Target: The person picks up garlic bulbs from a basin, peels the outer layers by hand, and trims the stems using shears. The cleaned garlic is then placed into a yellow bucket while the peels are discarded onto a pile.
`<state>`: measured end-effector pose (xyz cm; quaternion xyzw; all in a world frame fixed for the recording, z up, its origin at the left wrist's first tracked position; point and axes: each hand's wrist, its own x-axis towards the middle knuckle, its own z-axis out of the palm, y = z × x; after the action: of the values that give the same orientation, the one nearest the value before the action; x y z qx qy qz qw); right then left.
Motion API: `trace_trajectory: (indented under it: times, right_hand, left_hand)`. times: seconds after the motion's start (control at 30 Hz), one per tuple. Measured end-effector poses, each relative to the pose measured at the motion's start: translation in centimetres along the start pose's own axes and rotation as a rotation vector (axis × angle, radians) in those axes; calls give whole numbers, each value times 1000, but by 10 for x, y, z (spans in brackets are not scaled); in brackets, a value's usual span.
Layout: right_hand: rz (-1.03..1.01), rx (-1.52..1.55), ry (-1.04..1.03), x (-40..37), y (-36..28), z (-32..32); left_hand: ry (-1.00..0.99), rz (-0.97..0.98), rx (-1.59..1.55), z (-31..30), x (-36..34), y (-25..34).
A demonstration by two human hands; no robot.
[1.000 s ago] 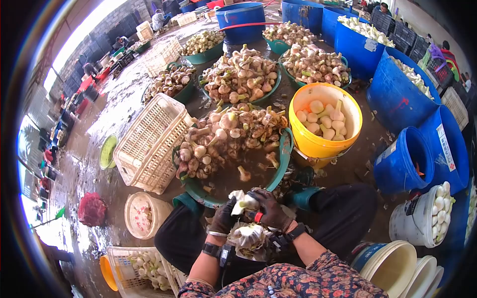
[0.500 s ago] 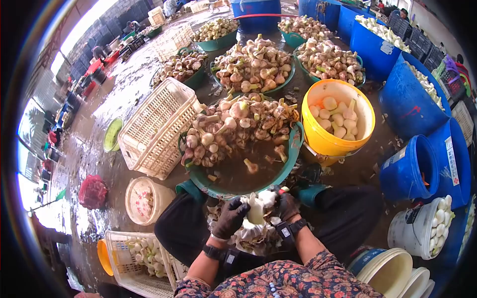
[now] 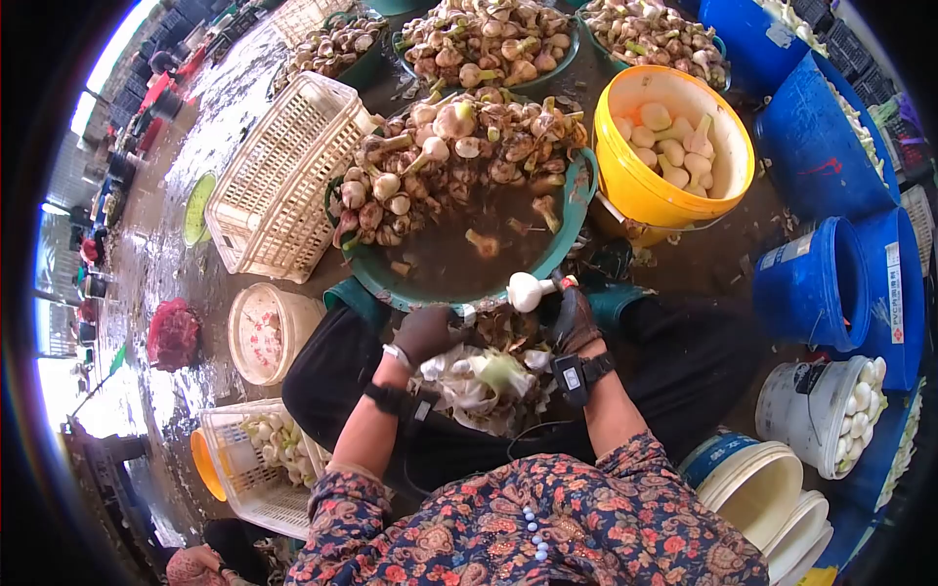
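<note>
My right hand [image 3: 576, 314], in a dark glove, is closed around the stem end of a peeled white garlic bulb [image 3: 528, 291], held just over the near rim of the green basin [image 3: 391, 291]. My left hand [image 3: 428, 334], also gloved, is by the basin's near edge; its fingers are blurred and I cannot make out whether they hold anything. Below both hands lies a heap of pale peelings [image 3: 484, 389] in my lap. Brown water and a pile of unpeeled garlic [image 3: 469, 146] fill the basin.
A yellow bucket [image 3: 625, 186] of peeled bulbs stands right of the basin. Stacked white crates [image 3: 283, 176] and a white bucket [image 3: 262, 334] are on the left. Blue buckets [image 3: 811, 283] line the right. Part of another person's hand [image 3: 195, 566] shows at the lower left.
My hands have moved apart. The peeled bulb now shows clear of the skins in my right hand, and my left hand has shifted left. The view has tilted downward.
</note>
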<state>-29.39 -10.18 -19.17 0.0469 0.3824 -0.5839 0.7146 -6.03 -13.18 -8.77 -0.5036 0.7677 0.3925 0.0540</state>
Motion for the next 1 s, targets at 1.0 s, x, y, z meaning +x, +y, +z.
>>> trace_trajectory:
  times: [1.0]
  right_hand:
    - [-767, -1527, -6, -30, 10, 32]
  left_hand:
    - [325, 304, -50, 20, 33, 28]
